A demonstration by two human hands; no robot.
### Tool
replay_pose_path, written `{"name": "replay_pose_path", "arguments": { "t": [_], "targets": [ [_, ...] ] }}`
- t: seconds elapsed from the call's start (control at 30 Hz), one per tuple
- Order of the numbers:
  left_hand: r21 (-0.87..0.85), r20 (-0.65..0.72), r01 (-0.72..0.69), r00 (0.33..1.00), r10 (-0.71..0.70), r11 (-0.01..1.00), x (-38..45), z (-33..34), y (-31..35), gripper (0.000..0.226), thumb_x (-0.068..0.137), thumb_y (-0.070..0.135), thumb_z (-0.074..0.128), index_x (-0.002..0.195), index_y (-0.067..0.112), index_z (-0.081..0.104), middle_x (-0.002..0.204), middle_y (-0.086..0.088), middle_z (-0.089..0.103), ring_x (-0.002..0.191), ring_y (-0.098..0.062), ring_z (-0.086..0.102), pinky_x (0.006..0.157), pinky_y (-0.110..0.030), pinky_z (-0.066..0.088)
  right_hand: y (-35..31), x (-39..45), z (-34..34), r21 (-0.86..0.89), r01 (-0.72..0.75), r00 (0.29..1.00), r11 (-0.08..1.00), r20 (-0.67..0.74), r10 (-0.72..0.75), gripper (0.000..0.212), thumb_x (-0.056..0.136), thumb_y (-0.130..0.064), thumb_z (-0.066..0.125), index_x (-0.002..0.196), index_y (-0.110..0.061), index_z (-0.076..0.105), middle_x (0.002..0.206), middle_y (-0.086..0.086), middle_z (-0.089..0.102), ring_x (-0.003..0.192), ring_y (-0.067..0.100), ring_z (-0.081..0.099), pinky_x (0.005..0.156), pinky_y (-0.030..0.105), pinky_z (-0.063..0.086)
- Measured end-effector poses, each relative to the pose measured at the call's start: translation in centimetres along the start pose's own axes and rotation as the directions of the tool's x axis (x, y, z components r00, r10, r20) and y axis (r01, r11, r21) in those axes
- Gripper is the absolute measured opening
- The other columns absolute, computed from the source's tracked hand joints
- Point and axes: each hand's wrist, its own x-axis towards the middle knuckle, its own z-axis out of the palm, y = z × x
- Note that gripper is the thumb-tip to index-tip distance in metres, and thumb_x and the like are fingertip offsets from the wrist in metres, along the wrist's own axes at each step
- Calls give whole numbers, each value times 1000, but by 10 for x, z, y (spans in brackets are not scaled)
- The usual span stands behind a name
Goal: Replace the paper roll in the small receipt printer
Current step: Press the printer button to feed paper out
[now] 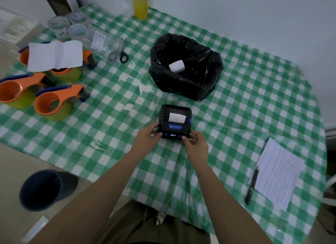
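Fingers of the left hand clasping the near-left corner of the small black receipt printer; fingers of the right hand gripping its near-right corner. Printer resting on the green-checked table, lid down, white paper strip poking up just beyond the fingertips. Farther out, a paper roll lying inside a black bag. Pen and written sheet well off to the right.
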Motion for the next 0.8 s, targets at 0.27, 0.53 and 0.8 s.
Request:
{"name": "replay_pose_path", "arguments": {
  "t": [0.27,0.53,0.8],
  "targets": [
    [-4,4,7,1000,-7,1000,-2,-2,2,46,88,7,58,133,14,50,135,-7,56,111,-23,62,92,-30,47,-1,-2,2,11,-17,1000,1000,6,17,33,86,-17,65,117,-11,55,110,10,66,87,17,60,76,28,46],
    [-14,-14,15,1000,-15,1000,-4,-4,2,44,90,0,51,131,15,50,137,-6,54,112,-21,60,83,-25,45,0,-2,2,11,-30,999,999,17,30,34,87,-18,64,118,-12,54,115,9,65,88,20,61,75,30,46],
    [-17,-19,7,1000,-7,1000,-7,-7,4,42,90,1,52,130,13,51,136,-7,55,112,-22,60,88,-29,47,-1,-3,-1,-18,-23,999,1000,24,23,37,87,-20,64,122,-14,53,117,7,64,85,18,60,78,34,49]
  ]
}}
